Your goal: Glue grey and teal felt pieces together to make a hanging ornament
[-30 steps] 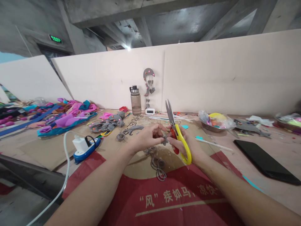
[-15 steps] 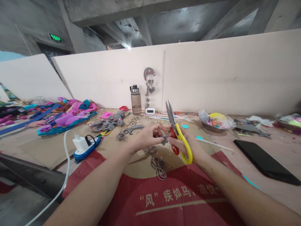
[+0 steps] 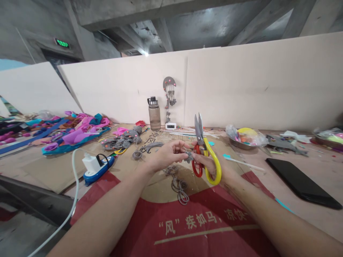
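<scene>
Between the fingertips of my left hand (image 3: 171, 154) is a small grey felt piece (image 3: 189, 157) with a notched, flower-like outline. My right hand (image 3: 210, 162) grips a pair of scissors (image 3: 213, 160) with one red and one yellow handle loop. The blades point up and stand slightly apart, clear of the felt. Fingertips of the right hand also touch the felt piece's right side. Below both hands, a loose tangle of grey cord (image 3: 180, 187) lies on the red and brown printed cardboard (image 3: 150, 225).
A water bottle (image 3: 154, 114) and small white clock (image 3: 170, 126) stand by the back panel, where a grey moon-shaped hanging ornament (image 3: 169, 82) hangs. Grey felt pieces (image 3: 124, 139) and a blue power strip (image 3: 98, 170) lie left. A phone (image 3: 301, 182) and metal bowl (image 3: 245, 144) are right.
The scissors have shifted slightly right and turned more upright, and their handles are spread wider. The felt piece shows more fully between my fingertips. My left hand has barely moved.
</scene>
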Demonstrator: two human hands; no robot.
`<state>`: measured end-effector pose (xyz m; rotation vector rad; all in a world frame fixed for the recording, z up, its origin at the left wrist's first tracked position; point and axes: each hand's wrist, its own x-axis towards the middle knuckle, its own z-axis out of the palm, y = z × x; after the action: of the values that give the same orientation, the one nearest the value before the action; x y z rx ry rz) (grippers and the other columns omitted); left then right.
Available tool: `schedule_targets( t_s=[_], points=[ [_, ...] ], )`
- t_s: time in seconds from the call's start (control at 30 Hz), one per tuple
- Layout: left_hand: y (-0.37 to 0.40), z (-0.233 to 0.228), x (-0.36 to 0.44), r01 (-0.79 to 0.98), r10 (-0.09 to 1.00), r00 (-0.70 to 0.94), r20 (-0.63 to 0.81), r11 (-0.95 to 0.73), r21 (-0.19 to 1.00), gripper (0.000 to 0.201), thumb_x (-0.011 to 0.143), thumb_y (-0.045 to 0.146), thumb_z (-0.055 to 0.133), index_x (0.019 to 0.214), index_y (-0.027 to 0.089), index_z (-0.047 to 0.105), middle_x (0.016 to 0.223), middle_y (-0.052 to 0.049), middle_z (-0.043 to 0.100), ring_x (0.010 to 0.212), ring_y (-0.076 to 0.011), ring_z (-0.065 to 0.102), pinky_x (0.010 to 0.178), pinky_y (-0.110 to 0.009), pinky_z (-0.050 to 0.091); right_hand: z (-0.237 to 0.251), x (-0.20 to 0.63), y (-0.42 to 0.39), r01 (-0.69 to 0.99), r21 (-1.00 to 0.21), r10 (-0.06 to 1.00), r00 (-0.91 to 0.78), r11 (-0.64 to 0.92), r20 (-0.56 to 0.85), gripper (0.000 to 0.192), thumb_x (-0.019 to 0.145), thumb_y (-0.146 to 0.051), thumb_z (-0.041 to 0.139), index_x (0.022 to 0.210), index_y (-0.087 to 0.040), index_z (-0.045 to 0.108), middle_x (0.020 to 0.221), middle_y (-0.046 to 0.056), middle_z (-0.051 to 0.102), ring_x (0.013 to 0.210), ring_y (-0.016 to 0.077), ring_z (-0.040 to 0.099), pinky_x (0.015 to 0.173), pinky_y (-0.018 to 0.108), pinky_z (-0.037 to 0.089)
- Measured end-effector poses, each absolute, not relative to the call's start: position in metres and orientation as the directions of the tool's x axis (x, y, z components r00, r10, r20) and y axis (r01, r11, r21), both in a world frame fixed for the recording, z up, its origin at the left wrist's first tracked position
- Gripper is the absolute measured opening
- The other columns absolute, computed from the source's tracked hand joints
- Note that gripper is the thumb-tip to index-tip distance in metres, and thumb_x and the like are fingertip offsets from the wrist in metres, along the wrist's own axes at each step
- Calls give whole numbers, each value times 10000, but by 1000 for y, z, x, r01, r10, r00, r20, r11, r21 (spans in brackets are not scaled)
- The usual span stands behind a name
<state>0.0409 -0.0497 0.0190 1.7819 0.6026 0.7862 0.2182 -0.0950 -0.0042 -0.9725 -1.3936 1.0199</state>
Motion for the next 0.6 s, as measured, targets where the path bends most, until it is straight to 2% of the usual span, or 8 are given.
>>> schedule_targets(
  t_s=[0.4, 0.6],
  points=[
    [-41, 13, 37, -1, 724, 614, 314, -397, 918, 353, 754, 329, 671, 1055, 168, 579, 812, -18, 579, 707, -103, 536, 600, -217, 410, 6, 215, -99, -71, -959, 962, 43, 273, 271, 495, 674, -370, 706, 1082, -221, 470, 634, -78, 504, 435, 75, 452, 402, 219, 408],
    [-44, 17, 36, -10, 728, 606, 322, -397, 918, 364, 750, 328, 674, 1061, 162, 583, 820, -23, 596, 707, -105, 540, 606, -225, 401, 4, 213, -101, -4, -963, 963, 2, 269, 269, 487, 708, -419, 678, 1089, -220, 449, 592, -80, 510, 422, 93, 473, 397, 228, 412]
  ],
)
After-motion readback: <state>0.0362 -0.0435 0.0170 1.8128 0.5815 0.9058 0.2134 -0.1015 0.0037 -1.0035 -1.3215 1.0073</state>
